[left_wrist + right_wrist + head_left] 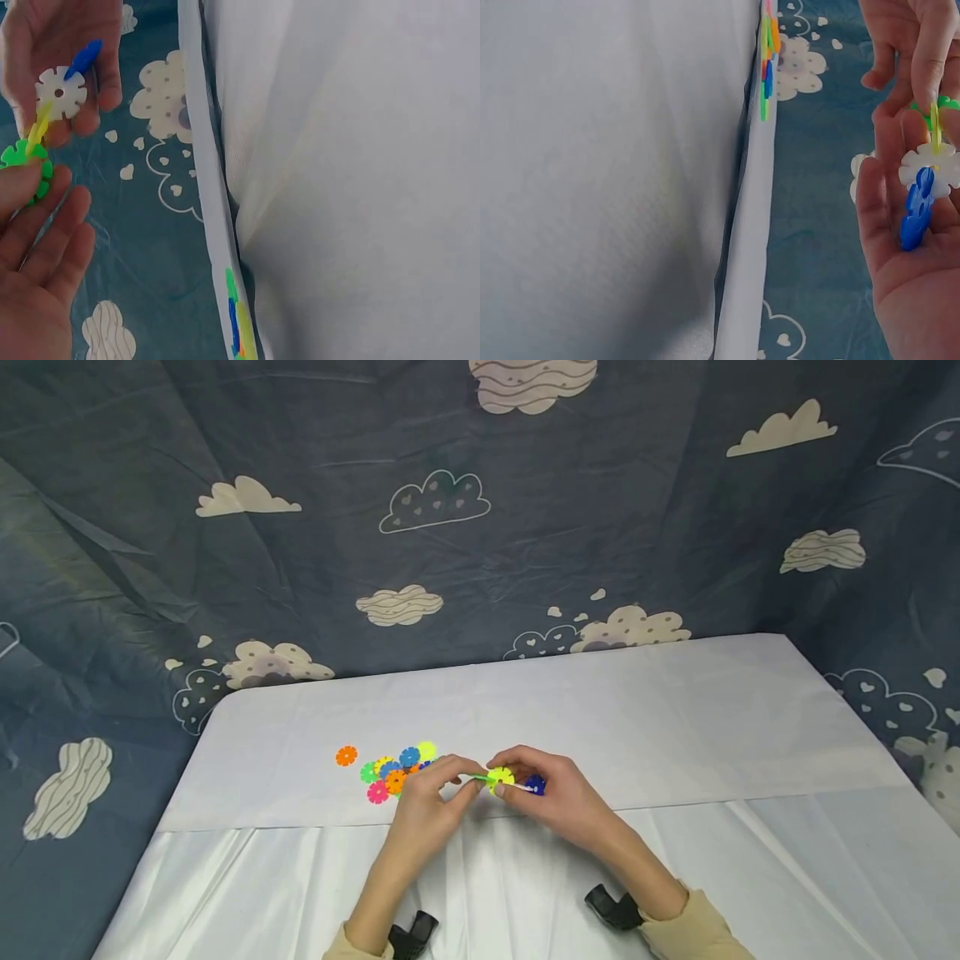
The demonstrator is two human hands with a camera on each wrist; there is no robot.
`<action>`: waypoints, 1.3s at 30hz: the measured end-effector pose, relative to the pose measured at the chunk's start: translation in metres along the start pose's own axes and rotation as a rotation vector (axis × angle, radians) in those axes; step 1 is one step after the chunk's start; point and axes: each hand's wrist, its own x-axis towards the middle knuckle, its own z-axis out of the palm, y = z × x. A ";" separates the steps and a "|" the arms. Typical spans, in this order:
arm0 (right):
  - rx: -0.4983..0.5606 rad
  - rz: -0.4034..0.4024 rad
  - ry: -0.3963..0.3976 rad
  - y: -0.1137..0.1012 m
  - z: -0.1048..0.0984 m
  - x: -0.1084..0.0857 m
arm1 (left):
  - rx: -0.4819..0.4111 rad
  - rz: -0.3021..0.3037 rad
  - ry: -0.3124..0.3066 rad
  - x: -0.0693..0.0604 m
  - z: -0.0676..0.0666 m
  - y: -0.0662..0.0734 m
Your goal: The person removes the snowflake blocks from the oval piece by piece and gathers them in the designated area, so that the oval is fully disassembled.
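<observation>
Both hands meet above the table in the head view, joined by a short chain of notched plastic snowflake discs. My left hand (422, 817) pinches the green disc (13, 156) between thumb and fingers. Slotted edge-on against the green one is a yellow disc (501, 776). A white disc (72, 93) follows, with a blue disc (917, 217) at the chain's other end. My right hand (564, 795) holds the chain near the yellow and white discs, the blue one lying over its palm. Fingers partly hide the joints between discs.
A loose pile of several coloured discs (395, 782) lies on the white-covered table (675, 718), just left of the left hand. One orange disc (347, 756) sits apart at the pile's far left. Behind hangs a dark cloud-patterned cloth (600, 527).
</observation>
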 end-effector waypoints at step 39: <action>0.267 0.126 -0.061 -0.008 0.005 0.001 | 0.021 -0.019 -0.120 0.001 -0.008 0.004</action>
